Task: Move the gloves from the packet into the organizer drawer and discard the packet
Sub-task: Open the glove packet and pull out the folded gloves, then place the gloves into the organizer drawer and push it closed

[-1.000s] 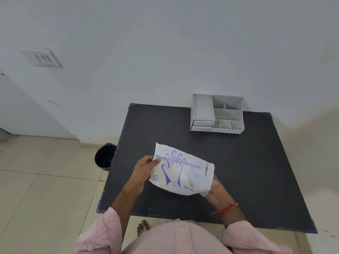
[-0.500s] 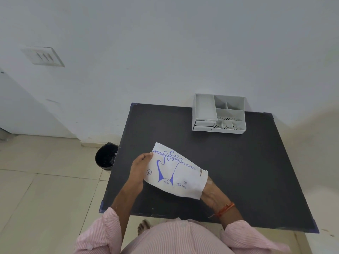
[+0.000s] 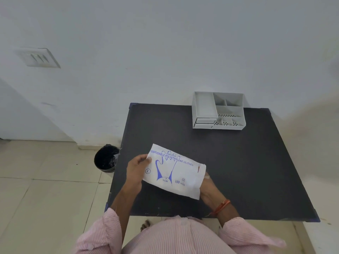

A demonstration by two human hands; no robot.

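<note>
White packet (image 3: 176, 173) between both hands

This looks like a plain room in a home or small office. A black table (image 3: 238, 171) sits against a bare white wall (image 3: 165, 43). The floor (image 3: 45, 198) has pale tiles. A light switch (image 3: 39, 58) is at ten o'clock, a small black bin (image 3: 106, 160) at nine.

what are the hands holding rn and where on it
Both hold the white glove packet above the table: left hand grips its left short edge, right hand its right end, mostly hidden behind it.
</note>
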